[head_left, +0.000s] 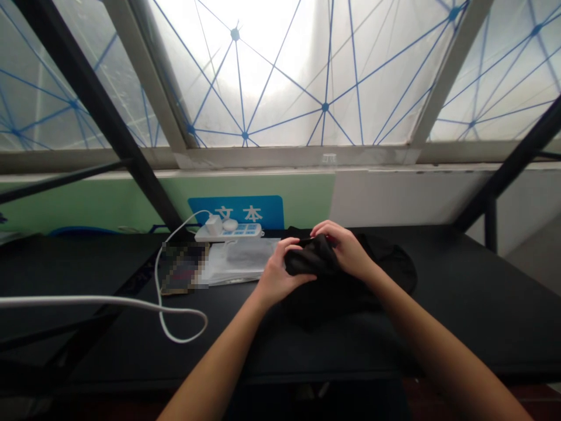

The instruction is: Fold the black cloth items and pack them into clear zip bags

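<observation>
A bunched piece of black cloth (pixel 312 258) is held over the black table (pixel 460 304), just past its middle. My left hand (pixel 277 275) grips the cloth from the left with its fingers curled under it. My right hand (pixel 346 248) is closed over the top and right side of the same bundle. More black fabric (pixel 390 266) lies spread on the table beneath and to the right of both hands.
A clear plastic bag (pixel 239 261) lies left of the hands. Behind it sits a white power strip (pixel 228 232) with a charger, its white cable (pixel 175 316) looping across the table. A black diagonal frame beam (pixel 100 111) and a window stand behind.
</observation>
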Available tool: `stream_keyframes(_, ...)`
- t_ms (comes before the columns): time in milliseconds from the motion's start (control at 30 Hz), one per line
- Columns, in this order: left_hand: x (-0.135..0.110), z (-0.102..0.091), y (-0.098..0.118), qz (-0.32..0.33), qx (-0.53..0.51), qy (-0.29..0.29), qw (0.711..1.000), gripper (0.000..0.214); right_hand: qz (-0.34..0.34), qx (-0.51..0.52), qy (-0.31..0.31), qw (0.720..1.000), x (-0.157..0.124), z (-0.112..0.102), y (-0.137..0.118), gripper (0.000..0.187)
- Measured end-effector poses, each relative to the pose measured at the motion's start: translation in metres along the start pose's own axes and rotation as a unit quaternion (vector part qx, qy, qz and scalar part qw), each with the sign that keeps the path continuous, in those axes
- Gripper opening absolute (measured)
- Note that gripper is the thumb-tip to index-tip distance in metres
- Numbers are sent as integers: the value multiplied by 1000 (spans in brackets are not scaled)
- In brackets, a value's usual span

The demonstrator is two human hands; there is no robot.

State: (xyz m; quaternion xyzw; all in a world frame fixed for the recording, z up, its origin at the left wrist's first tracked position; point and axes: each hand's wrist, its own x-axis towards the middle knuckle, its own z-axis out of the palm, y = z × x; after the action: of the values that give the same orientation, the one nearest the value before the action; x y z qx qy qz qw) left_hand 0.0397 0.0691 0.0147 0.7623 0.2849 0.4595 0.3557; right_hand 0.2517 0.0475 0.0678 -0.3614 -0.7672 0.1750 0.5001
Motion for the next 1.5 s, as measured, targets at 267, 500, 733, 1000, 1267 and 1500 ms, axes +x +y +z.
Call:
stream_keyframes(267,20,24,-22,-130,-171,36,976,57,72,98,124,985,33,-9,6,24)
stream_keyframes(500,68,27,2,-103,-78,47,990,24,146,263,201,932,48,-45,50,40)
stream_keyframes(733,60,37,42,105,278,-40,954,19,255,109,206,938,-21,-130,82,33)
stream_keyframes(1000,-23,73,27,171,466,-248,832,32,316,-70,185,928,-137,-175,68,24)
stream_keyframes(1267,-9,56,19,150,475,-222,838,25,176,-345,-104,916,-149,-118,29,54)
stream_keyframes(1500,-16,32,32,256,425,-165,852,27,176,-440,-111,873,-152,-125,47,28)
